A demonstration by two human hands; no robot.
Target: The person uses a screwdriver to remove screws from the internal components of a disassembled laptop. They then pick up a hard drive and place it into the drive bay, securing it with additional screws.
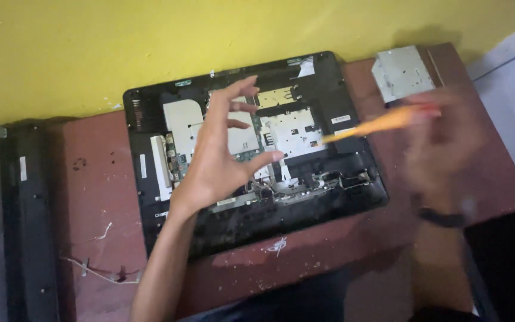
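Screwdriver [377,125] seemingly gripped by blurred right hand [442,143]; left hand [222,155] spread over opened laptop [329,197]

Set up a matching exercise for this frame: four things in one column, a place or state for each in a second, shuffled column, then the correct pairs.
Things:
1. left hand
2. right hand
3. silver drive unit
4. opened laptop base

Places or states:
A. lies at the table's far right corner
B. blurred, holds an orange-handled tool
C. lies in the middle of the brown table, internals exposed
D. fingers spread, above the laptop base

Pairs: 1-D, 2-B, 3-A, 4-C
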